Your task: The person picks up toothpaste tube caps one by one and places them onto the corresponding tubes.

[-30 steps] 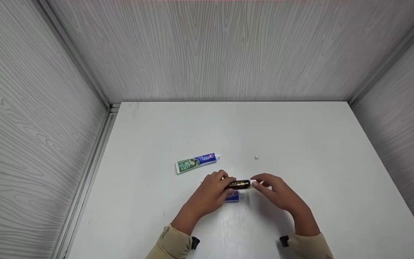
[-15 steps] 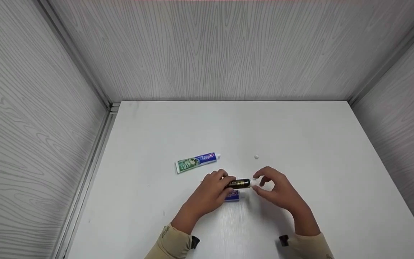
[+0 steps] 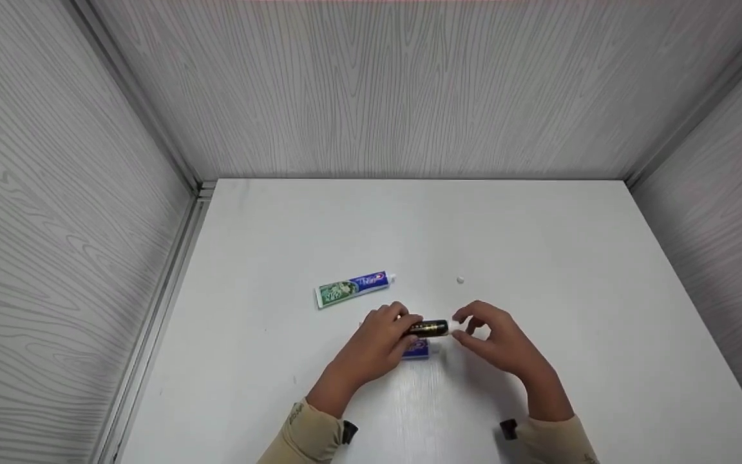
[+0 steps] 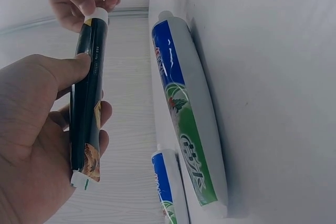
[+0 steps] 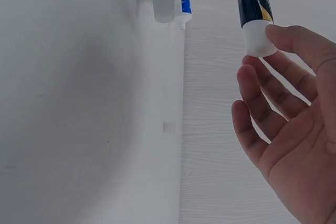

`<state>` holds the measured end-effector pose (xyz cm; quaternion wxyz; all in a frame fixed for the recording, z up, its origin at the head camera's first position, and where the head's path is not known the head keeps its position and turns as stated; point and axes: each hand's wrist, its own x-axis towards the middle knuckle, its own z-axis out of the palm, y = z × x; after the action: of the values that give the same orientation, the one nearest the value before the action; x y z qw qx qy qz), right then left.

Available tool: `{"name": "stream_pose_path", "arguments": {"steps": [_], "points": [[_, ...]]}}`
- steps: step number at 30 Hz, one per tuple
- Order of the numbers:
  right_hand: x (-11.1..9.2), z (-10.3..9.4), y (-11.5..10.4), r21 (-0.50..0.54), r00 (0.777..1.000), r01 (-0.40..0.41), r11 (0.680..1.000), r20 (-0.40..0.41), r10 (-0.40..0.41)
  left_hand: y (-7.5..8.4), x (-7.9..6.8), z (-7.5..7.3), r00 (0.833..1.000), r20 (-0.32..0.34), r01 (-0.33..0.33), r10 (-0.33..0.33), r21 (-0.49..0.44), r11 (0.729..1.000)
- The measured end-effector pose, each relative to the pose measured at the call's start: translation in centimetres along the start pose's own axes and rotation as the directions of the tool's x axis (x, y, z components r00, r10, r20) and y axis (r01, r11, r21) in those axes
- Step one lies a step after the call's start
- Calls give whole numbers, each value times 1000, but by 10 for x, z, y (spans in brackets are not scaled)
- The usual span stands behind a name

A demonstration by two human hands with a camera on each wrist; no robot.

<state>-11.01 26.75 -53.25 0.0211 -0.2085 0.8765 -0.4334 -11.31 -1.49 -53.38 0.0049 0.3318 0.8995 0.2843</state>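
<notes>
My left hand grips a black and gold toothpaste tube by its body, thumb on one side and fingers curled behind. The tube lies level in the head view, its white cap pointing right. Thumb and fingertip of my right hand pinch that cap, while the other fingers are loosely bent below it in the right wrist view. Under the held tube, a blue and green toothpaste tube rests on the table, partly covered by my left hand in the head view.
Farther back on the white table lies another blue and green toothpaste tube, slanted, nozzle to the right. A small white cap sits to its right. Grained panels wall the table at the back and both sides.
My right hand's fingers have lifted and arched more around the white cap since one second ago. My left hand and the black tube have stayed nearly still.
</notes>
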Motion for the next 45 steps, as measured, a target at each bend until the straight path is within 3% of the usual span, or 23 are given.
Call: {"name": "stream_pose_path", "arguments": {"steps": [10,27,35,45], "points": [[-5,2,1,-13,998,-65,998,16,65,2,-3,3,1000,7,3,-4,6,1000],[-2,-1,-2,-7,1000,21,1000,-3,-21,0,-1,2,1000,18,7,-7,-3,1000],[-2,-3,-1,-27,992,-100,995,78,102,1,0,2,1000,16,-8,8,15,1000],[-3,-1,-3,3,999,-41,999,-5,41,1,0,3,1000,18,-2,2,-1,1000]]}}
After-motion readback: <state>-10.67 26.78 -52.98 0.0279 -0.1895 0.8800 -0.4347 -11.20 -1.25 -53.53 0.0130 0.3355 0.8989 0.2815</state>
